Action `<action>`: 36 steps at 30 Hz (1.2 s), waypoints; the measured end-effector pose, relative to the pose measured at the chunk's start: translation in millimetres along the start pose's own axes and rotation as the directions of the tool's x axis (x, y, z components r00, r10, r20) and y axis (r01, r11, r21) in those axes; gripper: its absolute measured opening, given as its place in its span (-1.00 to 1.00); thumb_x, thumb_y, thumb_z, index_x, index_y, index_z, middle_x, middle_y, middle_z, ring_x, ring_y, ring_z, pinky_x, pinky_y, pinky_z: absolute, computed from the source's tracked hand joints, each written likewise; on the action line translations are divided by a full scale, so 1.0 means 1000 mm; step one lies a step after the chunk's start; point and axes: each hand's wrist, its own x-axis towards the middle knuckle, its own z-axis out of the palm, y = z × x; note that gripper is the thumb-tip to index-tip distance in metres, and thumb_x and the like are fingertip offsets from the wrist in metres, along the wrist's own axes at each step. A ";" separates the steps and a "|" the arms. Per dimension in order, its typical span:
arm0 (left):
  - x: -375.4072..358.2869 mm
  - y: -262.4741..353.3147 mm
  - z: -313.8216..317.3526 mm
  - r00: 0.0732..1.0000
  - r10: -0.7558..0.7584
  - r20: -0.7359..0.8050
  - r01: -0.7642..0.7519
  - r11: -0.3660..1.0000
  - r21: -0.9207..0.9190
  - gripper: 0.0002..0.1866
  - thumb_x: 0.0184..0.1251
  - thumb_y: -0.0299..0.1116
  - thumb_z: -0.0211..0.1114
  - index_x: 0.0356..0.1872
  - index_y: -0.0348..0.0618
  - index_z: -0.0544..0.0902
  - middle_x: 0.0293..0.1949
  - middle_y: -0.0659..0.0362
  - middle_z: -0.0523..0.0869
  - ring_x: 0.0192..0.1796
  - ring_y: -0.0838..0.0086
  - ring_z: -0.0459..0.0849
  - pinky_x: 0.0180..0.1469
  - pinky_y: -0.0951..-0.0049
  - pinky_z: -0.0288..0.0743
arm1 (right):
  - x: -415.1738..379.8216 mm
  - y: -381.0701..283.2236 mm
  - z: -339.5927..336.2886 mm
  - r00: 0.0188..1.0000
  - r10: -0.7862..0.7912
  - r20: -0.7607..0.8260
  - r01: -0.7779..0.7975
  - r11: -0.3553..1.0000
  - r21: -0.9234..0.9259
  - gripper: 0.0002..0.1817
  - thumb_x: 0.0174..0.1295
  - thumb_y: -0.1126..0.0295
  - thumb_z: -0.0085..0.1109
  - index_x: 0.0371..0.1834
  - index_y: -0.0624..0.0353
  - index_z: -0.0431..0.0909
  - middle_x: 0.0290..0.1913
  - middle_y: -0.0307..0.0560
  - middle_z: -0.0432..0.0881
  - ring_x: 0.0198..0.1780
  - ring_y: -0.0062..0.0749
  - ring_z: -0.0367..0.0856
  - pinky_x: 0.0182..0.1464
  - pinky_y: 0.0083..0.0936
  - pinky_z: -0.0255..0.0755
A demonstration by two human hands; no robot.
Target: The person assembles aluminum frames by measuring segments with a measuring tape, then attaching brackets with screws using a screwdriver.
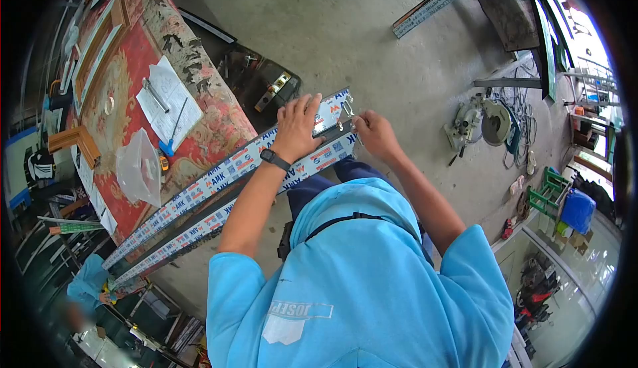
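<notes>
Two long profiles wrapped in printed blue-and-white film run from the lower left to the middle, the upper profile (219, 172) and the lower profile (219, 215). My left hand (298, 128) lies on the upper profile near its end, fingers spread across the film. At the profiles' ends, small metal fittings (347, 109) stick out. My right hand (375, 134) is beside these fittings, its fingers pinched together at the end of the profile. What those fingertips hold is too small to tell.
A red patterned table (219, 125) on the left bears papers (174, 105), a plastic bag (139, 167) and wooden frame pieces (100, 52). Behind my hands sits a dark case (249, 75). A saw (480, 122) stands on the right floor. Another person (86, 285) is at lower left.
</notes>
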 end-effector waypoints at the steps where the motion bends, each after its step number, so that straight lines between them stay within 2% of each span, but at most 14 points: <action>1: 0.002 -0.003 0.002 0.995 -0.047 0.092 0.050 0.998 -0.024 0.11 -0.10 -0.20 0.71 0.56 -0.05 0.31 0.33 -0.03 0.55 0.36 -0.06 0.52 0.35 -0.12 0.40 | 0.001 -0.003 0.000 0.999 -0.036 0.006 0.036 0.999 -0.035 -0.68 0.49 0.26 0.18 -0.15 0.39 0.65 -0.35 0.04 0.78 -0.31 -0.28 0.74 -0.15 -0.31 0.59; 3: 0.010 -0.003 -0.004 0.951 -0.134 0.277 0.155 0.986 -0.057 0.09 -0.09 -0.20 0.70 0.56 -0.08 0.31 0.31 -0.07 0.57 0.32 -0.07 0.56 0.31 -0.08 0.46 | 0.005 -0.002 0.005 0.998 -0.060 0.008 0.060 0.998 -0.033 -0.68 0.47 0.26 0.18 -0.18 0.38 0.66 -0.34 0.08 0.79 -0.29 -0.25 0.77 -0.14 -0.31 0.60; 6: 0.019 -0.018 -0.008 0.940 -0.052 0.337 0.134 0.965 -0.227 0.09 -0.07 -0.17 0.65 0.56 -0.10 0.28 0.28 -0.16 0.60 0.29 -0.10 0.62 0.29 -0.05 0.51 | 0.010 0.004 0.015 0.999 -0.033 -0.005 0.033 0.998 0.051 -0.69 0.45 0.26 0.20 -0.19 0.37 0.67 -0.34 0.07 0.81 -0.29 -0.24 0.78 -0.17 -0.31 0.60; 9: 0.025 -0.029 -0.008 0.942 0.013 0.336 0.101 0.942 -0.320 0.08 -0.09 -0.16 0.65 0.54 -0.15 0.32 0.23 -0.17 0.64 0.28 -0.08 0.64 0.31 0.09 0.53 | 0.011 -0.002 0.019 0.999 0.018 -0.036 -0.014 0.994 0.107 -0.69 0.43 0.25 0.23 -0.19 0.37 0.68 -0.36 0.02 0.81 -0.35 -0.32 0.75 -0.23 -0.32 0.59; 14: 0.027 -0.037 -0.004 0.944 0.032 0.328 0.097 0.924 -0.369 0.08 -0.12 -0.16 0.66 0.53 -0.21 0.34 0.29 -0.16 0.62 0.34 -0.06 0.61 0.35 0.14 0.51 | 0.013 -0.013 0.028 0.988 0.138 -0.076 -0.112 0.954 0.279 -0.70 0.40 0.26 0.30 -0.24 0.36 0.70 -0.39 -0.10 0.80 -0.43 -0.51 0.64 -0.34 -0.42 0.53; 17: 0.027 -0.036 -0.005 0.944 0.031 0.328 0.100 0.922 -0.374 0.09 -0.12 -0.17 0.67 0.53 -0.23 0.34 0.31 -0.17 0.62 0.35 -0.05 0.60 0.36 0.15 0.51 | 0.015 -0.011 0.034 0.975 0.213 -0.060 -0.166 0.884 0.437 -0.73 0.39 0.28 0.32 -0.27 0.33 0.70 -0.40 -0.11 0.79 -0.47 -0.54 0.58 -0.40 -0.45 0.47; 20: 0.027 -0.036 -0.007 0.944 0.029 0.329 0.104 0.919 -0.379 0.09 -0.12 -0.17 0.66 0.53 -0.24 0.33 0.33 -0.17 0.61 0.36 -0.06 0.60 0.36 0.14 0.51 | 0.015 -0.012 0.035 0.970 0.242 -0.034 -0.201 0.869 0.452 -0.74 0.39 0.28 0.35 -0.28 0.31 0.70 -0.39 -0.10 0.79 -0.49 -0.56 0.55 -0.45 -0.47 0.42; 23: 0.028 -0.036 -0.007 0.943 0.029 0.332 0.107 0.917 -0.384 0.09 -0.12 -0.17 0.66 0.53 -0.25 0.33 0.33 -0.19 0.61 0.35 -0.07 0.60 0.37 0.14 0.50 | 0.015 -0.013 0.038 0.965 0.262 0.005 -0.232 0.846 0.480 -0.72 0.44 0.26 0.33 -0.21 0.32 0.69 -0.41 -0.16 0.72 -0.52 -0.65 0.44 -0.53 -0.59 0.30; 29: 0.028 -0.039 -0.004 0.939 0.023 0.345 0.113 0.923 -0.368 0.08 -0.10 -0.18 0.66 0.53 -0.25 0.33 0.34 -0.22 0.60 0.35 -0.08 0.61 0.37 0.13 0.50 | 0.016 -0.022 0.035 0.959 0.281 0.037 -0.269 0.860 0.434 -0.72 0.44 0.26 0.35 -0.20 0.33 0.73 -0.42 -0.15 0.72 -0.50 -0.63 0.47 -0.50 -0.52 0.34; 32: 0.027 -0.038 -0.003 0.942 0.027 0.334 0.110 0.917 -0.384 0.08 -0.10 -0.18 0.65 0.54 -0.25 0.33 0.34 -0.23 0.60 0.35 -0.09 0.61 0.36 0.12 0.52 | 0.015 -0.015 0.035 0.975 0.222 0.007 -0.213 0.925 0.314 -0.70 0.45 0.27 0.33 -0.14 0.38 0.75 -0.37 -0.11 0.76 -0.44 -0.59 0.53 -0.42 -0.49 0.42; 35: 0.026 -0.039 -0.004 0.950 0.035 0.312 0.089 0.922 -0.376 0.08 -0.10 -0.19 0.64 0.54 -0.25 0.32 0.33 -0.24 0.59 0.34 -0.10 0.61 0.35 0.11 0.53 | 0.005 -0.010 0.039 0.990 0.052 -0.134 -0.016 0.967 0.255 -0.69 0.45 0.28 0.32 -0.14 0.41 0.77 -0.35 -0.10 0.79 -0.37 -0.56 0.62 -0.32 -0.48 0.50; 36: 0.026 -0.038 -0.003 0.952 0.038 0.304 0.081 0.926 -0.369 0.09 -0.10 -0.19 0.64 0.54 -0.25 0.32 0.33 -0.24 0.59 0.34 -0.10 0.61 0.34 0.11 0.53 | 0.004 -0.009 0.042 0.986 0.049 -0.162 -0.006 0.967 0.255 -0.70 0.44 0.30 0.32 -0.15 0.41 0.77 -0.35 -0.08 0.80 -0.36 -0.53 0.65 -0.30 -0.47 0.52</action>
